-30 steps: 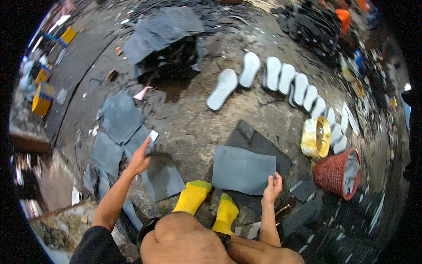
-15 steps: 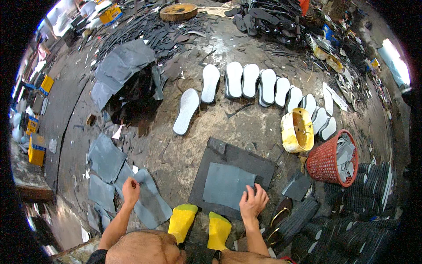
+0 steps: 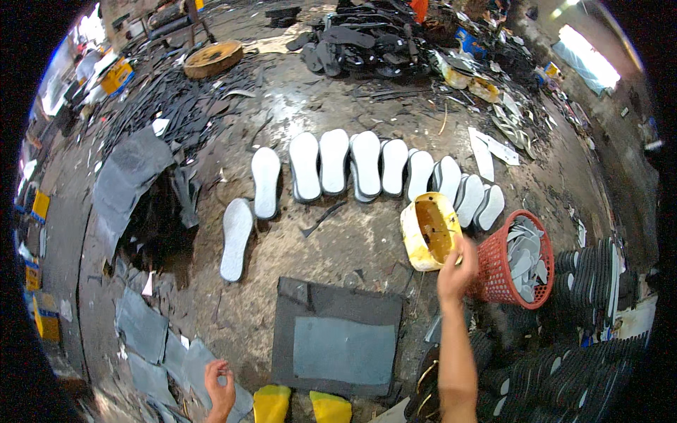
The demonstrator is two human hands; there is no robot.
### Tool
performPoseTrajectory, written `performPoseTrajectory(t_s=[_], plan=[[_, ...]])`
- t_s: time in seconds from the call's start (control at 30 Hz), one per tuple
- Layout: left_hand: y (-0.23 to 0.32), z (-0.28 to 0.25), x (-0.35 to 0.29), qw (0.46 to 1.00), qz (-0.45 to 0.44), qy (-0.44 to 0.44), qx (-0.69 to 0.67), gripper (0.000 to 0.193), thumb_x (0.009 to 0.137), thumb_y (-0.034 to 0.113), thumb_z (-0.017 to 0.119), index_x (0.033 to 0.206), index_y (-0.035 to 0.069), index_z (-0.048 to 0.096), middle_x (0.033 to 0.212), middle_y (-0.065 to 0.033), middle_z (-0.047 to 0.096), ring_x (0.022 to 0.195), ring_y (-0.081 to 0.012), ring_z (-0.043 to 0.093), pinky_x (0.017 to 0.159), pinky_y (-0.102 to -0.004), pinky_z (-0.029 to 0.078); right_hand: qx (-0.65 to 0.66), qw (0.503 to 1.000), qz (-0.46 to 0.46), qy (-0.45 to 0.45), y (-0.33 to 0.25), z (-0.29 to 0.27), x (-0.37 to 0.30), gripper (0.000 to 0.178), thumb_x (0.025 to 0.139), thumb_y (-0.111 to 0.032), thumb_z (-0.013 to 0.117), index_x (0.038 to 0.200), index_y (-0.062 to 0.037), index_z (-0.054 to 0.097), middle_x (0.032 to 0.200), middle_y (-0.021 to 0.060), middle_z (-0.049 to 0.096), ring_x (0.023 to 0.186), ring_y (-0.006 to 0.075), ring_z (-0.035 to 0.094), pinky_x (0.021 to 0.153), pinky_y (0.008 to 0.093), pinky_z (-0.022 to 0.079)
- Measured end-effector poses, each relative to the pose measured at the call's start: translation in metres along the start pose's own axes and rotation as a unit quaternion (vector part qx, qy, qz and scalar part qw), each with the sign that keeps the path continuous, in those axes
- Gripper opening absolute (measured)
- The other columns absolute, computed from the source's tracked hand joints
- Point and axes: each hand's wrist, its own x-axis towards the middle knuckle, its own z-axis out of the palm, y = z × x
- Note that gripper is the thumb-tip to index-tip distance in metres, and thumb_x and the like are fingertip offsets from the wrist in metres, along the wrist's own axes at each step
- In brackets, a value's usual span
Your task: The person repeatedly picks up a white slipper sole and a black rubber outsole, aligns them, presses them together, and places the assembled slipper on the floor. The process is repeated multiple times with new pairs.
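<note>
My right hand (image 3: 456,273) is stretched forward, its fingers curled at the near right rim of a yellow-and-white plastic container (image 3: 417,242) with amber stuff inside. Whether they grip the rim or something at it is hidden. Low on the left, my left hand (image 3: 220,386) hangs loosely curled over grey sheets (image 3: 197,361), a gap between thumb and fingers and nothing visible in it. Between my hands lies a blue-grey rectangular sheet (image 3: 343,350) on a dark square mat (image 3: 296,299), just beyond my yellow-socked feet.
White-topped shoe soles (image 3: 304,166) stand in an arc beyond the mat. A red basket (image 3: 497,264) of grey scraps sits right of the container, stacks of dark soles (image 3: 585,282) beside it. A draped grey sheet (image 3: 134,176) is at left; dark offcuts (image 3: 162,92) cover the far floor.
My right hand has left the blue-grey sheet and reached forward and right to the yellow container. My left hand stays over the grey sheets. The whole view has shifted.
</note>
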Motion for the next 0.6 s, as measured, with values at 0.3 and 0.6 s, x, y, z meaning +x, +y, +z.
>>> performPoseTrajectory(t_s=[0.3,0.6], plan=[[0.055,0.005,0.001,0.989,0.026,-0.145,0.032,0.037,0.089,0.001,0.071,0.126,0.003,0.065,0.112,-0.0123,0.067,0.094,-0.0226,0.066,0.082,-0.0335,0.055,-0.135,0.854,0.404,-0.299,0.145,0.134,0.158,0.082,0.074,-0.046,0.082,0.136,0.0014,0.056,0.13,0.022,0.065,0.115,0.0353,0.067,0.097,0.043,0.052],[0.064,-0.001,-0.013,0.986,-0.071,-0.146,0.03,0.041,0.088,0.0,0.072,0.128,0.003,0.064,0.112,-0.0117,0.069,0.092,-0.0211,0.068,0.081,-0.0328,0.056,-0.124,0.789,0.51,-0.321,0.147,0.156,0.164,0.09,0.057,-0.03,0.084,0.133,0.0071,0.055,0.137,0.0297,0.058,0.123,0.0414,0.061,0.096,0.053,0.051]])
